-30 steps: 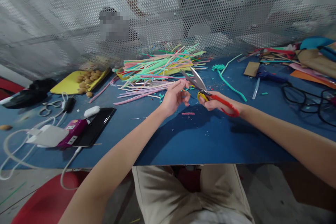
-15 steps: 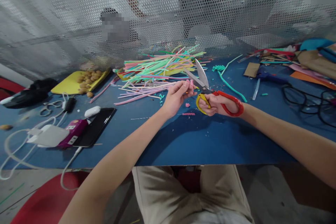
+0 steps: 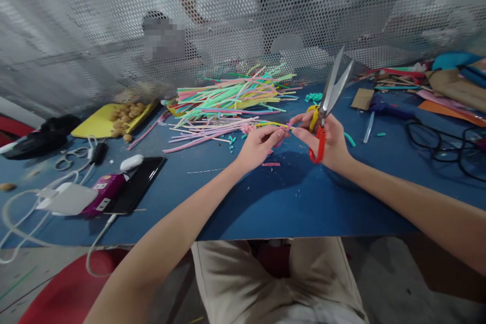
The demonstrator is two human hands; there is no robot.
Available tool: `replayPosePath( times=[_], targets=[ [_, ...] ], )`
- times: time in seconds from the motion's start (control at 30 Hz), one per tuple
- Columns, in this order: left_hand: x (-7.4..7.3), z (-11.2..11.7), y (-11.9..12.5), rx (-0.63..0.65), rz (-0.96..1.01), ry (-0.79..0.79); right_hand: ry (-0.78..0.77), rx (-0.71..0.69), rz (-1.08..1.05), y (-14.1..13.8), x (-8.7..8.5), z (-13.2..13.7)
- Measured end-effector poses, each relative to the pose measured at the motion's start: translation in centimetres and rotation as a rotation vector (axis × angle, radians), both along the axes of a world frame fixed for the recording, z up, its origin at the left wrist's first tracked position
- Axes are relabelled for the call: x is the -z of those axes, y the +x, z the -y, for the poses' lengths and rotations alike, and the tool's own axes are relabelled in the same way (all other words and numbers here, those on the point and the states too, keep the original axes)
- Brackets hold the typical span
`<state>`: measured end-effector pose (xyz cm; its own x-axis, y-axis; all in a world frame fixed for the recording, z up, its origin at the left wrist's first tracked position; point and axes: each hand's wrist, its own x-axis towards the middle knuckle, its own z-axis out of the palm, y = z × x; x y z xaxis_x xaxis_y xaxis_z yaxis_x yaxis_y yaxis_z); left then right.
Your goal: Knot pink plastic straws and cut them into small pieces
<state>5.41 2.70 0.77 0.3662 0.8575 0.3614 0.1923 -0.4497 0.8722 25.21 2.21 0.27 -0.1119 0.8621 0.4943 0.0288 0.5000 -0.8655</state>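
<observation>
My left hand (image 3: pixel 260 146) pinches a short pink straw piece (image 3: pixel 288 126) above the blue table (image 3: pixel 266 202). My right hand (image 3: pixel 329 143) grips scissors (image 3: pixel 325 104) with red and yellow handles, their blades pointing up and slightly parted. The right fingertips also touch the pink piece, so both hands meet at it. Behind the hands lies a pile of coloured straws (image 3: pixel 231 98). Small cut bits (image 3: pixel 270 164) lie on the table below the hands.
At left lie a black phone (image 3: pixel 136 187), a white earbud case (image 3: pixel 129 162), a purple power bank (image 3: pixel 104 193), white cables and a yellow tray of nuts (image 3: pixel 114 119). Black cables (image 3: pixel 444 144), cardboard and paper scraps sit at right. A perforated metal screen (image 3: pixel 243 15) backs the table.
My right hand has swung the scissors from pointing left, blades at the straw piece, to pointing upward. Both hands moved slightly right and now hold the pink piece between their fingertips.
</observation>
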Motion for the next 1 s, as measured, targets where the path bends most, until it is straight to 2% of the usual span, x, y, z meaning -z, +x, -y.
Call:
replayPosePath(
  times=[0.37, 0.5, 0.63, 0.7, 0.83, 1.0],
  targets=[
    [0.1, 0.2, -0.2, 0.073, -0.075, 0.081, -0.041, -0.078, -0.169, -0.3, 1.1, -0.8],
    [-0.2, 0.4, 0.0, -0.008, -0.028, 0.047, -0.046, -0.032, -0.211, -0.2, 1.0, -1.2],
    [-0.3, 0.2, -0.1, -0.102, 0.134, -0.063, -0.039, 0.04, -0.288, 0.1, 0.2, -1.4],
    [-0.1, 0.0, -0.2, -0.077, 0.176, -0.168, -0.047, 0.073, -0.3, 0.2, -0.2, -1.5],
    [0.2, 0.0, -0.2, 0.01, 0.141, -0.38, -0.043, 0.08, -0.311, 0.4, -0.2, -1.8],
    [-0.1, 0.4, 0.1, 0.044, 0.152, -0.476, -0.105, 0.042, -0.317, 0.2, -0.1, -1.7]
  ],
)
